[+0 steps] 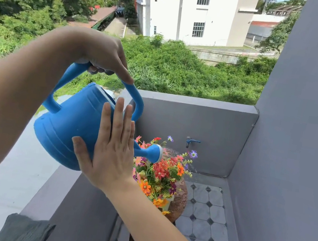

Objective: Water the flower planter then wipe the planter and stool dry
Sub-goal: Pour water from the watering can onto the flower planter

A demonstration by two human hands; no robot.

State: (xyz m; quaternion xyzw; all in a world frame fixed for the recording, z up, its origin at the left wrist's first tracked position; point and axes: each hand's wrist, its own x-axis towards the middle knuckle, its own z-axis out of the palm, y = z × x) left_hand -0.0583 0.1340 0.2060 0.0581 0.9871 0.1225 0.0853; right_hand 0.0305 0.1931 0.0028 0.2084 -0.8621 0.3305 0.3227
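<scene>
Flower planter stands on the round brown stool in the balcony corner, below and beyond the can, with watering under way. Nearest, a grey cloth lies on the ledge, handy for the wiping that comes afterwards. Next, the right hand lies flat with straight fingers against the side of the blue watering can, steadying it without gripping. Above it, the left hand is curled round the top handle and takes the weight. The can is tipped forward, and thin jets leave the rose above the far side of the flowers. Some of that spray seems likely to carry past the blooms toward the tiled floor and the wall beneath the blue tap. A good pour would draw the rose back slightly over the middle of the bouquet and bring it lower. The flat hand can steer while the tilt stays gentle, so water sinks into the pot rather than running over the stool. Stopping before it overflows leaves less to wipe.
</scene>
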